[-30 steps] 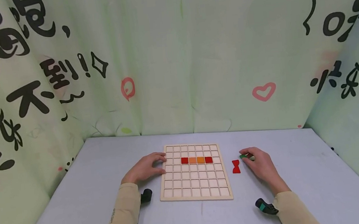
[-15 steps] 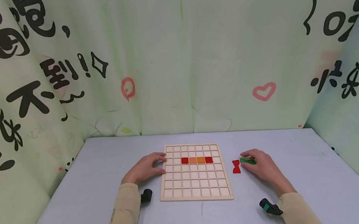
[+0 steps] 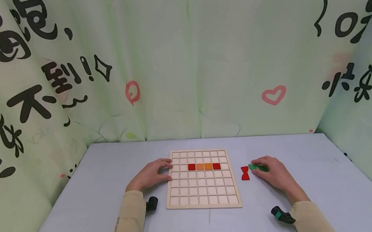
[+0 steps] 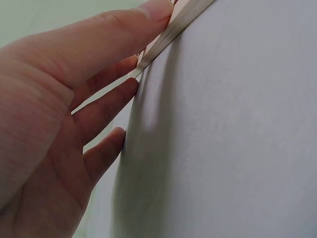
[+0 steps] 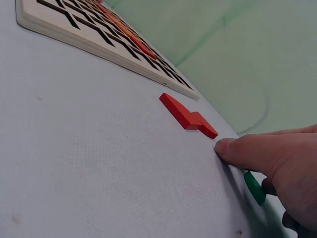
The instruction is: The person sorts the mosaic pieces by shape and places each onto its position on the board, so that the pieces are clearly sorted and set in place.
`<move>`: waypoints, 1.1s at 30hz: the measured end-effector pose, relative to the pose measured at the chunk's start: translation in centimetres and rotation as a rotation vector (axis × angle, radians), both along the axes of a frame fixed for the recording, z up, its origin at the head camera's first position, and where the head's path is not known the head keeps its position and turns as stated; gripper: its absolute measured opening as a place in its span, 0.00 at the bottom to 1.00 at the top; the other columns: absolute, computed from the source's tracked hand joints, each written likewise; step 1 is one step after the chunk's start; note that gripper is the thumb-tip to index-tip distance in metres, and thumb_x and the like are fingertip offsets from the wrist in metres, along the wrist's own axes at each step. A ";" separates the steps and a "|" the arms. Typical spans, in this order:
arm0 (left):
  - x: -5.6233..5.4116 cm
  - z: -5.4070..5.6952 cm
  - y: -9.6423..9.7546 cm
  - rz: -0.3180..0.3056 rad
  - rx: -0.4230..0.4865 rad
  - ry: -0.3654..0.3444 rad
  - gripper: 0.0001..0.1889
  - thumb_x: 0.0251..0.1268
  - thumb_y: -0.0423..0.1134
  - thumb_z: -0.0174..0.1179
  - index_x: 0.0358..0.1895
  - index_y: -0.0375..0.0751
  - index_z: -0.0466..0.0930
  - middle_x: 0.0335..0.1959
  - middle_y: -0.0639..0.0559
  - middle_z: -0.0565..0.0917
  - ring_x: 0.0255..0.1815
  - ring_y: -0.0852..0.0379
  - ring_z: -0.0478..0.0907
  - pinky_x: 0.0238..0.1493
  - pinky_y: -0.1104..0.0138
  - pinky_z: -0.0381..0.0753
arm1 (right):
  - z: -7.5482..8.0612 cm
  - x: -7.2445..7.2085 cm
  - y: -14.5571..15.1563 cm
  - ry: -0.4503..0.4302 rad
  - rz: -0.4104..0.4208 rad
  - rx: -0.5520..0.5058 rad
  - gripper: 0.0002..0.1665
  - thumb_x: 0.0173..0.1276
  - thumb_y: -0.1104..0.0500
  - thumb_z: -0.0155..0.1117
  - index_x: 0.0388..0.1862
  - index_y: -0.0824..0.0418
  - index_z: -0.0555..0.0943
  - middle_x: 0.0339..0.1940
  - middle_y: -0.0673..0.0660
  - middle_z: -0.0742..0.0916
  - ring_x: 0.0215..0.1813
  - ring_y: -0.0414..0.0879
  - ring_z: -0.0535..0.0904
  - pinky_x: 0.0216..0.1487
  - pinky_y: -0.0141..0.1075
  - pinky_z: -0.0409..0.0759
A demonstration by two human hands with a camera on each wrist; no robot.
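A square-celled wooden board (image 3: 204, 206) lies on the table, with two red and two orange square tiles in one row of its grid. My left hand (image 3: 149, 174) rests at its left edge, thumb on the rim (image 4: 173, 32) and fingers spread along the side. To the right of the board, my right hand (image 3: 273, 173) is low over the table, thumb and fingers around green flat pieces (image 3: 252, 167) that form a bow-like shape. One green piece (image 5: 254, 188) shows beside a fingertip in the right wrist view; the rest is hidden. A red bow-shaped pair of pieces (image 3: 244, 173) lies between board and hand.
The pale table (image 3: 115, 221) reaches back to a light green curtain (image 3: 166, 57) printed with black characters, which also hangs at both sides. Black wrist cameras, such as the right one (image 3: 282, 215), stick out inward from both sleeves.
My right hand has shifted slightly right and toward me; the green pieces, more covered before, now show flatter and spread between its fingers. The left hand and board have stayed put.
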State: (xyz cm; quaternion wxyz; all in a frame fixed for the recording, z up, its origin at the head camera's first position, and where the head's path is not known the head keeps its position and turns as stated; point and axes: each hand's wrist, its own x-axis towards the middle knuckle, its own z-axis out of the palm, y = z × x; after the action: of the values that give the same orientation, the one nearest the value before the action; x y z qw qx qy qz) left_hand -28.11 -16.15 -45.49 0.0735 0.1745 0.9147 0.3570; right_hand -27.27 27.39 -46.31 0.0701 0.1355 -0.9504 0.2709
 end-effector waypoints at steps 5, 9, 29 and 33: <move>0.0 0.0 0.0 0.007 -0.004 -0.002 0.21 0.57 0.38 0.71 0.54 0.41 0.81 0.68 0.51 0.73 0.72 0.48 0.63 0.72 0.56 0.63 | -0.2 -0.1 0.0 0.026 0.013 -0.008 0.17 0.63 0.61 0.71 0.50 0.65 0.84 0.50 0.65 0.84 0.55 0.63 0.76 0.56 0.59 0.76; 0.1 0.0 0.0 0.002 -0.003 0.002 0.20 0.58 0.37 0.71 0.55 0.40 0.81 0.67 0.51 0.73 0.72 0.48 0.63 0.72 0.56 0.63 | -0.3 0.0 -0.3 0.041 -0.011 -0.013 0.16 0.63 0.62 0.70 0.50 0.65 0.84 0.49 0.65 0.84 0.52 0.61 0.78 0.54 0.57 0.79; 0.0 0.0 -0.3 -0.041 -0.011 0.021 0.20 0.59 0.37 0.69 0.55 0.39 0.80 0.68 0.49 0.72 0.72 0.46 0.63 0.71 0.55 0.64 | 1.4 0.1 -4.7 -0.071 0.012 -0.172 0.17 0.68 0.57 0.67 0.55 0.58 0.83 0.53 0.58 0.82 0.48 0.50 0.81 0.48 0.41 0.82; 0.1 0.1 -0.2 -0.030 -0.011 0.006 0.20 0.59 0.38 0.70 0.55 0.39 0.80 0.68 0.49 0.72 0.72 0.47 0.63 0.72 0.56 0.63 | 1.6 0.1 -6.3 -0.126 0.029 -0.210 0.18 0.68 0.56 0.67 0.56 0.58 0.82 0.54 0.58 0.82 0.49 0.51 0.81 0.42 0.35 0.83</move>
State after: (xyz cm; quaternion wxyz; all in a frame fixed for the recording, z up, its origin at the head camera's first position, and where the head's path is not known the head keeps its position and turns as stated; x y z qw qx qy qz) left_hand -28.05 -16.35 -45.35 0.0772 0.1890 0.9142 0.3501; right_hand -27.14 21.13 -44.68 0.0201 0.1240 -0.9172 0.3780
